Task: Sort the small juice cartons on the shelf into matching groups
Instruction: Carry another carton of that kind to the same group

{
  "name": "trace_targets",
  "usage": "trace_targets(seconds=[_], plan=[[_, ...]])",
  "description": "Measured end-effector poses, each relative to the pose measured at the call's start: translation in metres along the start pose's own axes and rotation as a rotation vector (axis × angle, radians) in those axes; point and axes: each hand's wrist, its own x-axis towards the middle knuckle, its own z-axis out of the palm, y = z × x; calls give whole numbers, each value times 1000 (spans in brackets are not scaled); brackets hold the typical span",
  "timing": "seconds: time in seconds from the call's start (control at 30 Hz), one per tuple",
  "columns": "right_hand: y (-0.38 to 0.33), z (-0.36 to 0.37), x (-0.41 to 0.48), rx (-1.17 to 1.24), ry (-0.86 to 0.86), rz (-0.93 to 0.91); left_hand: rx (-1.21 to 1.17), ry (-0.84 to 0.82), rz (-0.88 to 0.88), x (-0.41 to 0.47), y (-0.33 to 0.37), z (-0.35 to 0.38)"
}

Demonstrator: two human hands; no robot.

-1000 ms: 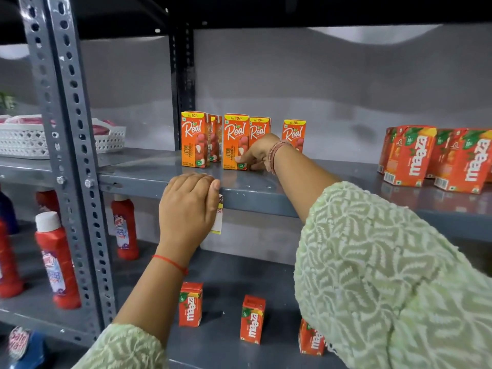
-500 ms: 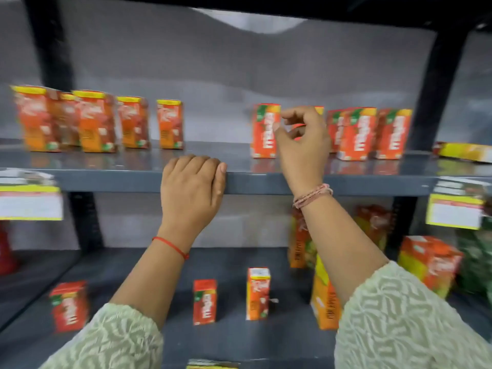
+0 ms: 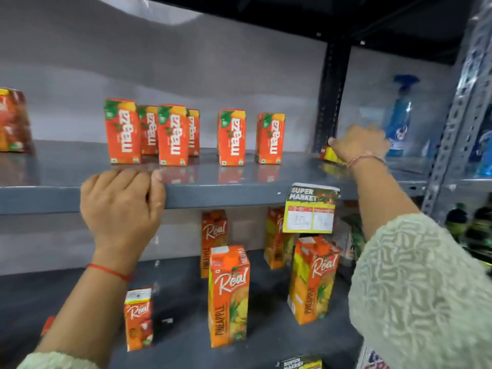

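moved: view swung right vs half a sec ago; right hand [image 3: 359,145] went from the Maaza cartons over to the far right end of the upper shelf [image 3: 226,191], left hand [image 3: 119,206] same spot on the edge
head cam, upper shelf: 6 small Maaza cartons [image 3: 173,134] upright, 4 bunched on the left (2 front, 2 behind), then 2 more standing apart to the right; 1 blurry carton [image 3: 12,121] at far left edge of frame
right hand: fingers curled down over a small yellow/red carton [image 3: 330,155] next to the dark post [image 3: 331,97], touching it for sure, but too blurry to tell if it's actually pinched
left hand: fingers hooked over the shelf's front lip, nothing else in it
lower shelf: 1 small Real carton [image 3: 138,319] front left, 4 tall Real pineapple cartons [image 3: 229,296], 2 front 2 back
price tag [image 3: 310,209]: 1, hanging off the shelf lip, says SUPER MARKET
far right: blue spray bottle [image 3: 399,115] in the next bay
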Motion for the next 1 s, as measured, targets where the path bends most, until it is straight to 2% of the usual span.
trace_targets(seconds=[0.07, 0.13, 0.27, 0.37, 0.5, 0.57, 0.73, 0.87, 1.0], plan=[[17, 7, 13, -32, -192, 67, 9, 16, -3, 0, 1, 1], [25, 14, 16, 47, -287, 69, 21, 24, -10, -1, 1, 2], [28, 19, 23, 202, -224, 115, 39, 28, -24, -3, 1, 3], [28, 19, 29, 268, -259, 123, 34, 18, -32, -3, 0, 3], [25, 19, 28, 215, -217, 93, 32, 3, -40, -4, 1, 3], [22, 15, 31, 202, -258, 69, 31, -10, -36, -4, 0, 3], [26, -3, 50, 442, -660, 213, 17, -28, -23, -3, 0, 0], [39, 0, 46, 625, -700, 289, 16, -39, -14, -2, 3, 0], [36, 6, 25, 863, -632, 282, -7, -117, -21, -1, -7, -7]])
